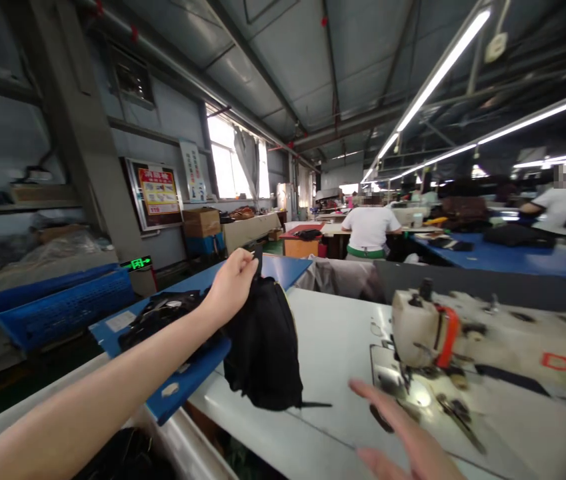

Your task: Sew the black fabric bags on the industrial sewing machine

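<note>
My left hand (235, 283) is raised with its fingers pinched on the top of a black fabric bag (265, 347). The bag hangs over the white sewing table (330, 320), and a thin dark strip sticks out at its lower right. My right hand (403, 437) is at the lower edge, blurred, its fingers spread and nothing in them. It is nearest to the sewing machine (417, 327), whose needle area is lit by a small lamp. Scissors (460, 420) lie on the machine bed.
More black pieces (167, 313) lie on a blue board (193, 387) to the left. A blue plastic basket (63, 300) stands farther left. Ahead, a person in a white shirt (371, 230) sits facing away. Another person is at a blue table (523, 257) on the right.
</note>
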A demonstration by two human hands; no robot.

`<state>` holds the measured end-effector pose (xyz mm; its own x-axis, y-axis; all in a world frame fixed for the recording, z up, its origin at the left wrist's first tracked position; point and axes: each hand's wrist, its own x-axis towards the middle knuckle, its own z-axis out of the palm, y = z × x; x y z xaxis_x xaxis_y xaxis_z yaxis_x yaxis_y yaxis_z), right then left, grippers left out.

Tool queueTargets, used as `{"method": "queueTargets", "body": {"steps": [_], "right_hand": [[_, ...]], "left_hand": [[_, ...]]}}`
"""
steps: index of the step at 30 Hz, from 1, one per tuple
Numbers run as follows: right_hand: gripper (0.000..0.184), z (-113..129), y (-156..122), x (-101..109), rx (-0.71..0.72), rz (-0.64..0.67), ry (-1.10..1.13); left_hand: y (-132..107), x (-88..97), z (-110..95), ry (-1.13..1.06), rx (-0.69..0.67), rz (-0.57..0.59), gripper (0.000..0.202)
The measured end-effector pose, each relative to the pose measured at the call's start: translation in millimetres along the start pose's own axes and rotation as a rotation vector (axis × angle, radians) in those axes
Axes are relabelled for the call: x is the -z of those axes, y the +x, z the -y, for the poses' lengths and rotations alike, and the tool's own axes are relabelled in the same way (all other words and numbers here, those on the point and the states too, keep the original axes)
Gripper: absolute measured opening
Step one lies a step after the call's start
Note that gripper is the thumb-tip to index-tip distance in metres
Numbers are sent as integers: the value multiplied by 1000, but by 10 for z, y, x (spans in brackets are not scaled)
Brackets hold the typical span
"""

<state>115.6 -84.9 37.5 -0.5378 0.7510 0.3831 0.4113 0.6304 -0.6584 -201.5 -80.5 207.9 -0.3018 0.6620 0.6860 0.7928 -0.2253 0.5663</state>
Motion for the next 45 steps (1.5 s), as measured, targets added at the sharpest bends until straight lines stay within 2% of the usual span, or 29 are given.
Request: {"method": "queueTargets", "body": {"steps": [2,3,5,7,9,11,14,16,17,19,20,21,22,24,26,27,29,31,34,36,37,38,40,42,45], "right_hand": [[69,309,100,-20,-68,87,241],[70,427,143,-32,-80,115,353],[54,549,191,-48,-125,125,522],[36,524,175,-38,-188,122,608],[29,416,116,-1,-244,143,650],[28,298,50,51,-282,180,677],[23,182,-4,118,-323,221,675],[20,141,-2,145,-352,234,632],[20,125,10,154,-366,244,598],[19,93,55,160,-382,270,508],[19,80,87,158,-378,288,452],[18,72,125,154,-362,313,395],[16,70,168,149,-332,348,345],[13,92,260,148,-237,450,291],[11,143,348,185,-168,576,262],[10,174,385,225,-165,636,240],[15,232,430,353,-206,688,194],[21,264,419,522,-246,588,169],[24,232,259,720,-268,217,115],[32,163,53,722,-325,-59,70],[41,123,-70,676,-348,-203,61],[54,84,-197,602,-367,-288,76],[70,22,-423,409,-439,-272,191],[77,-9,-559,229,-511,-171,379],[62,-7,-565,106,-589,-153,651]], "left_hand": [[-238,-220,-158,-202,83,90,17],[-354,-316,-228,-312,150,134,19],[-566,-466,-336,-506,329,221,21],[-738,-562,-379,-635,516,303,24],[-866,-628,-344,-708,646,362,27],[-955,-687,-237,-740,712,404,30],[-1048,-769,-21,-713,739,467,32],[-1107,-792,81,-612,676,429,30],[-1141,-789,99,-530,595,374,29],[-1219,-758,52,-336,338,301,32],[-1260,-741,-9,-249,183,331,37],[-1297,-731,-88,-183,35,428,43],[-1328,-737,-173,-150,-99,597,48],[-1368,-804,-321,-138,-242,917,61],[-1388,-934,-390,-162,-189,1148,64],[-1397,-1006,-389,-195,-124,1211,63],[-1425,-1127,-330,-295,7,1254,58],[-1470,-1193,-232,-416,122,1253,49],[-1548,-1201,-98,-566,324,1291,36],[-1584,-1189,-50,-660,440,1301,33],[-1594,-1187,-39,-702,481,1299,33],[-1599,-1191,-34,-739,511,1294,34],[-1597,-1210,-40,-792,545,1281,33],[-1591,-1237,-52,-822,554,1269,33],[-1597,-1261,-63,-859,602,1294,34]]}}
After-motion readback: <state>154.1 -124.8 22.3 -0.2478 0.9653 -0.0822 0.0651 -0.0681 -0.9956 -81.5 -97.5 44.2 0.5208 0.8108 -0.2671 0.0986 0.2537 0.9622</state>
